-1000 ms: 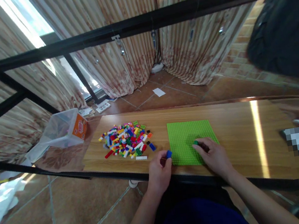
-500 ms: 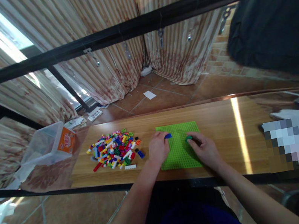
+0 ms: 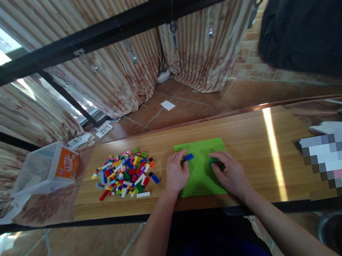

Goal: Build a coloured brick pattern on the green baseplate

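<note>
A blue brick (image 3: 189,157) lies at the upper left of the green studded baseplate (image 3: 205,183). My left hand (image 3: 177,171) is just left of this brick, thumb and fingers parted, the fingertips close to its left end. Over the plate's right half, my right hand (image 3: 231,174) has a small dark green brick (image 3: 212,161) between its thumb and fingertips. The fingers partly cover that brick, and whether it touches the studs is not visible.
A heap of mixed-colour bricks (image 3: 126,174) lies on the wooden table (image 3: 243,129) left of the plate. Beyond the left end stands a clear plastic bin (image 3: 38,169) with an orange label. A black rail (image 3: 126,19) crosses behind the table.
My left hand has loosened its pinch and parted its fingers, leaving the blue brick on the plate. My right hand's fingers have spread slightly around the green brick. The camera view has shifted a little.
</note>
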Demonstrator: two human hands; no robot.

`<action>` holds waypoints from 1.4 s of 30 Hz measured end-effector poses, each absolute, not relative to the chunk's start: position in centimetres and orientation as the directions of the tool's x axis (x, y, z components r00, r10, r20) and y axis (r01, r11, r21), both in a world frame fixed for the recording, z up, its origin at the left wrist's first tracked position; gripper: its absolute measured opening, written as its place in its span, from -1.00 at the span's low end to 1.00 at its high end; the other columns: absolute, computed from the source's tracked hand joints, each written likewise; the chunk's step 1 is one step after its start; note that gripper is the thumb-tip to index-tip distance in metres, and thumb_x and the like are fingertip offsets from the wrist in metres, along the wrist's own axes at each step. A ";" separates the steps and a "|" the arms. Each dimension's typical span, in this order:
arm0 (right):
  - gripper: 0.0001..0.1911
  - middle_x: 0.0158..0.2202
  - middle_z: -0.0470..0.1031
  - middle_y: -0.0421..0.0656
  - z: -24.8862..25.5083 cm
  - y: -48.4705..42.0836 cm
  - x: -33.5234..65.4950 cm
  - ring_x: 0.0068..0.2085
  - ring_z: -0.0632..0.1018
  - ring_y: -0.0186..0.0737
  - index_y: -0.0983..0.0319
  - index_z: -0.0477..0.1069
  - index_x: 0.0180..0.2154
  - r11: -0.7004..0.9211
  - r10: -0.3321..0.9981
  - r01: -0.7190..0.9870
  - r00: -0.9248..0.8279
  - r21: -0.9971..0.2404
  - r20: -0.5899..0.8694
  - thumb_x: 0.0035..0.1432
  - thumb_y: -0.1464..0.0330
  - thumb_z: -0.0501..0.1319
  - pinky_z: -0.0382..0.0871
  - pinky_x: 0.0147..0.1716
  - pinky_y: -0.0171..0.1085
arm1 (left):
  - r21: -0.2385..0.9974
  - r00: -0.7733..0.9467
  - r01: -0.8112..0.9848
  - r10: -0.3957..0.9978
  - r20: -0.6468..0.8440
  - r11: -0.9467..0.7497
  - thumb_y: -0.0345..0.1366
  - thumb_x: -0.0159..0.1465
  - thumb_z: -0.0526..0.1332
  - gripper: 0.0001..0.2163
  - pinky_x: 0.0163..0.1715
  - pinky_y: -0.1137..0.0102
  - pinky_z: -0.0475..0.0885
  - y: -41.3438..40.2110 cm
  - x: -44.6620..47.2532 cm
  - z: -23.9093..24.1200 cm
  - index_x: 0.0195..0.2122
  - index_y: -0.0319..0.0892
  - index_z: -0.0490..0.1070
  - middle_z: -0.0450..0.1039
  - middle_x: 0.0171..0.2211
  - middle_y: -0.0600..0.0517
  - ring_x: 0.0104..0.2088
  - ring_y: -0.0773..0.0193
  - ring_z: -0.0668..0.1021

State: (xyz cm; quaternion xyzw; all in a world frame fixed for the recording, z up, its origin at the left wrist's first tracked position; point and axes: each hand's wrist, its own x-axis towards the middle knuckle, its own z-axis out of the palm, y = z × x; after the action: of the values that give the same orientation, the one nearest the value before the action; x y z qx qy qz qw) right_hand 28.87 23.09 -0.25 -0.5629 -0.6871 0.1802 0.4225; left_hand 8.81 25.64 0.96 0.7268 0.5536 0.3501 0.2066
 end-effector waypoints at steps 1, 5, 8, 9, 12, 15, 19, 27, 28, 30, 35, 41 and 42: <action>-0.70 -0.05 0.51 -0.01 -0.2 23.1 28.8 -0.03 0.53 -0.07 0.19 0.46 -0.07 0.302 0.926 0.626 -0.015 -0.718 0.377 0.17 0.37 0.11 0.41 0.00 -0.04 | 0.686 0.148 0.658 0.947 0.287 -0.311 -0.53 0.19 0.16 -0.64 0.05 0.16 0.38 25.6 8.8 1.0 0.02 -0.18 0.43 0.50 -0.10 -0.08 -0.05 0.12 0.49; -0.68 -0.04 0.49 -0.01 -0.1 23.0 28.7 -0.05 0.53 -0.06 0.18 0.46 -0.04 0.292 0.929 0.644 -0.015 -0.707 0.369 0.18 0.35 0.11 0.43 -0.03 -0.04 | 0.672 0.172 0.658 0.937 0.305 -0.339 -0.52 0.23 0.15 -0.74 0.04 0.19 0.38 25.6 8.9 1.2 -0.12 -0.15 0.50 0.53 -0.14 -0.03 -0.06 0.14 0.49; -0.67 -0.02 0.47 0.01 -0.3 23.0 28.7 -0.05 0.52 -0.04 0.18 0.46 -0.02 0.271 0.926 0.677 0.010 -0.684 0.377 0.20 0.32 0.11 0.46 -0.08 -0.03 | 0.671 0.169 0.661 0.938 0.303 -0.335 -0.52 0.25 0.13 -0.74 0.03 0.21 0.39 25.7 9.0 1.1 -0.14 -0.14 0.52 0.53 -0.15 -0.03 -0.07 0.16 0.49; -0.67 -0.02 0.47 0.02 -0.3 23.0 28.7 -0.03 0.50 -0.02 0.19 0.45 -0.01 0.271 0.921 0.698 0.013 -0.663 0.389 0.21 0.31 0.11 0.45 -0.06 -0.02 | 0.673 0.165 0.660 0.939 0.303 -0.333 -0.51 0.25 0.12 -0.74 0.03 0.21 0.39 25.7 9.0 1.1 -0.14 -0.14 0.53 0.53 -0.15 -0.03 -0.07 0.16 0.49; -0.65 -0.01 0.45 0.06 -0.1 23.2 28.4 0.03 0.44 0.03 0.22 0.45 0.01 0.287 0.900 0.775 -0.017 -0.563 0.435 0.23 0.32 0.11 0.37 0.03 0.05 | 0.680 0.161 0.650 0.936 0.314 -0.340 -0.51 0.27 0.12 -0.73 0.03 0.22 0.39 25.8 9.0 0.9 -0.14 -0.14 0.54 0.53 -0.13 -0.03 -0.06 0.16 0.49; -0.65 0.02 0.45 0.07 0.3 23.9 27.4 0.06 0.40 0.04 0.25 0.45 0.02 0.329 0.890 0.802 -0.087 -0.499 0.447 0.24 0.34 0.09 0.31 0.07 0.05 | 0.684 0.171 0.637 0.930 0.324 -0.355 -0.50 0.28 0.12 -0.73 0.04 0.22 0.38 25.8 9.0 0.7 -0.12 -0.14 0.55 0.55 -0.12 -0.04 -0.06 0.16 0.49; -0.66 0.03 0.46 0.04 0.4 25.1 25.6 0.06 0.40 0.05 0.18 0.48 0.02 0.363 0.898 0.787 -0.151 -0.499 0.414 0.25 0.35 0.10 0.29 0.03 0.05 | 0.699 0.167 0.626 0.935 0.312 -0.345 -0.50 0.27 0.14 -0.70 0.03 0.20 0.39 25.9 8.9 0.4 -0.03 -0.13 0.52 0.57 -0.10 -0.05 -0.05 0.15 0.50; -0.69 -0.01 0.49 0.01 -0.8 25.9 25.3 -0.01 0.39 0.04 0.17 0.55 -0.10 0.326 0.920 0.779 -0.133 -0.535 0.368 0.28 0.29 0.08 0.27 -0.04 0.02 | 0.725 0.130 0.619 0.950 0.284 -0.302 -0.55 0.24 0.09 -0.59 0.08 0.18 0.39 25.7 9.0 0.3 0.08 -0.13 0.44 0.55 -0.03 -0.05 -0.01 0.14 0.50; -0.69 -0.02 0.49 0.01 -0.8 25.9 25.4 -0.01 0.39 0.04 0.18 0.55 -0.10 0.326 0.921 0.776 -0.132 -0.540 0.366 0.28 0.29 0.08 0.27 -0.05 0.02 | 0.737 0.110 0.612 0.954 0.280 -0.287 -0.57 0.23 0.07 -0.57 0.08 0.18 0.40 25.7 9.0 0.3 0.09 -0.15 0.43 0.55 -0.04 -0.07 -0.01 0.14 0.50; -0.69 -0.02 0.50 0.01 -0.8 25.9 25.5 -0.01 0.40 0.03 0.19 0.55 -0.10 0.328 0.921 0.776 -0.134 -0.539 0.366 0.28 0.30 0.08 0.28 -0.05 0.01 | 0.764 0.071 0.590 0.959 0.274 -0.261 -0.60 0.22 0.03 -0.56 0.06 0.19 0.41 25.7 9.0 0.3 0.09 -0.20 0.41 0.55 -0.06 -0.10 -0.03 0.14 0.52; -0.73 -0.01 0.50 -0.01 -0.7 25.9 25.4 -0.02 0.40 0.00 0.19 0.55 -0.12 0.330 0.913 0.793 -0.131 -0.513 0.385 0.27 0.33 0.10 0.27 -0.05 -0.03 | 0.792 0.018 0.563 0.962 0.273 -0.236 -0.62 0.20 0.03 -0.58 0.02 0.22 0.45 25.7 9.1 0.1 0.05 -0.21 0.39 0.53 -0.06 -0.10 -0.09 0.19 0.54; -0.74 -0.05 0.52 0.01 -1.1 26.2 25.5 -0.03 0.42 -0.02 0.23 0.53 -0.13 0.332 0.910 0.790 -0.125 -0.515 0.396 0.26 0.37 0.10 0.26 -0.03 -0.04 | 0.788 -0.003 0.575 0.962 0.271 -0.220 -0.59 0.21 0.06 -0.64 0.04 0.22 0.46 25.5 9.3 0.2 0.00 -0.21 0.40 0.53 -0.06 -0.10 -0.08 0.20 0.55; -0.73 -0.06 0.52 0.02 -1.2 26.3 25.6 -0.03 0.42 -0.02 0.24 0.53 -0.12 0.329 0.909 0.789 -0.117 -0.519 0.400 0.25 0.38 0.10 0.26 -0.02 -0.04 | 0.787 -0.006 0.577 0.962 0.272 -0.219 -0.59 0.21 0.06 -0.64 0.04 0.22 0.46 25.5 9.3 0.2 0.00 -0.22 0.40 0.53 -0.06 -0.10 -0.07 0.20 0.55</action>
State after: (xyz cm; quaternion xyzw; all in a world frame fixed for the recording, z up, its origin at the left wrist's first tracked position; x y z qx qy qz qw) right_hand 25.55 26.27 -1.17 -0.5722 -0.7420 0.0888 0.3380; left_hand 9.30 25.50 0.21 0.6646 0.5790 0.4096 0.2351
